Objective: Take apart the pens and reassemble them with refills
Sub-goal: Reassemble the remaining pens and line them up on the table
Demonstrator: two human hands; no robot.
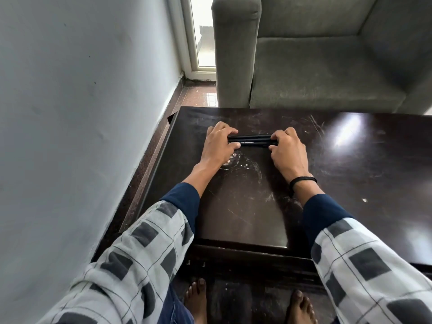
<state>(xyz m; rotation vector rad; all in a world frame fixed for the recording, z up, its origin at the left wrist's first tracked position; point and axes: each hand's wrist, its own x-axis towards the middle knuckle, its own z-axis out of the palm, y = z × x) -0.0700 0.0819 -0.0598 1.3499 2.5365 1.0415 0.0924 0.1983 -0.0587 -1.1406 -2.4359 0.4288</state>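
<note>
Just above the middle of the frame, a tight bundle of slim black pens (251, 140) lies level, running from left to right over the far part of a dark brown, glossy, scratched wooden table (350, 183); how many barrels are in the bundle cannot be told, and small white print shows on the nearest one by its left end; whether the bundle touches the tabletop or sits just over it cannot be told. The left hand (216, 148) grips the left end, its fingers curled over the top and the thumb tucked under the near side; the right hand (289, 150) grips the right end in the same way, fingers bent tightly round the barrels, so that only the middle stretch of the pens shows between the two hands. A thin black cord wristband (302, 180) circles the right wrist; both forearms come up from the lower corners in white sleeves with grey checks (145, 242) over navy cuffs. Two bare feet (196, 298) stand at the bottom edge under the near rim of the table. A grey upholstered armchair (327, 66) fills the upper right, just behind the table; a pale grey wall (81, 113) takes the left side; a white-framed glass door (203, 36) shows at top centre, with polished reddish stone floor (201, 97) below it.
</note>
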